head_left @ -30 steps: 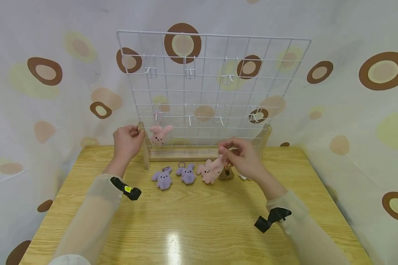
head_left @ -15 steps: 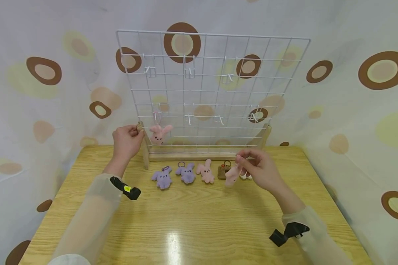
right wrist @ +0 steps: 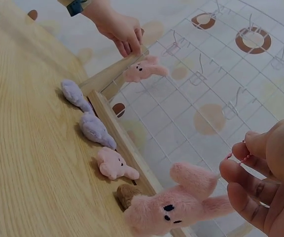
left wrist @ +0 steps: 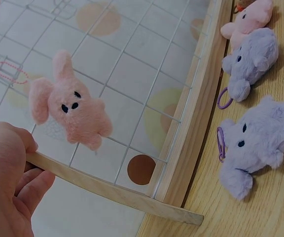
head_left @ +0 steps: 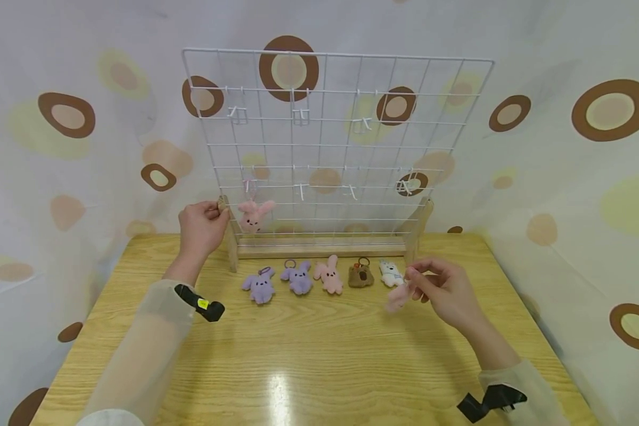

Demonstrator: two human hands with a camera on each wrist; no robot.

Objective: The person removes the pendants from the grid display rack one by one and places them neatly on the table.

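At the rack's left end my left hand [head_left: 202, 228] grips the top of the wooden side post [head_left: 232, 245]. My right hand [head_left: 447, 293] pinches the pink bead chain [right wrist: 245, 157] of a pink plush bunny keychain [head_left: 397, 297], which dangles above the table at the right. Another pink bunny keychain [head_left: 251, 220] hangs from a lower-left hook of the white wire grid [head_left: 325, 144]. Along the rack's foot lie two purple plush keychains [head_left: 259, 288], a pink bunny [head_left: 330, 278], a brown plush [head_left: 361, 276] and a white plush [head_left: 390, 273].
Several white hooks [head_left: 363, 124] stick out of the grid in two rows. A wooden bar [head_left: 319, 248] joins the rack's side posts. Behind the wooden table [head_left: 309, 367] hangs a patterned cloth [head_left: 543, 148].
My right hand has moved right and toward me with the pink bunny, from over the brown plush to beside the white one, uncovering both. My left hand stays on the post.
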